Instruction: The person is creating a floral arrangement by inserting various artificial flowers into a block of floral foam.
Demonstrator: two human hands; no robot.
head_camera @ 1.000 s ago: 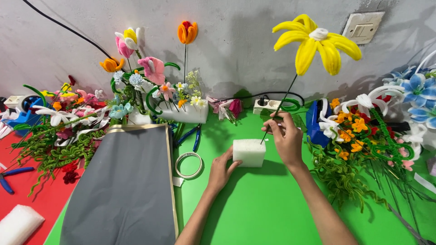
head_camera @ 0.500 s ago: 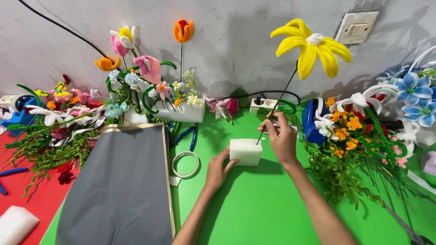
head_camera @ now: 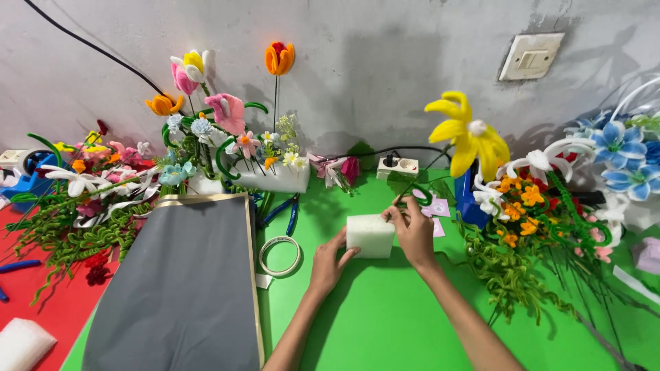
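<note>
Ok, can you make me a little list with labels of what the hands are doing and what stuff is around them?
left hand: rests against the side of the white foam block
right hand: pinches the green stem of the yellow flower, by the block's right edge
flower: tilted to the right
surface: green mat
left of block: tape ring, grey board
behind: blue pliers, more handmade flowers in a white block

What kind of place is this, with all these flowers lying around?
Probably a home craft table for making artificial flowers. Handmade blooms stand in a white foam base, pliers lie on the green tabletop, and the right hand holds a yellow flower.
</note>
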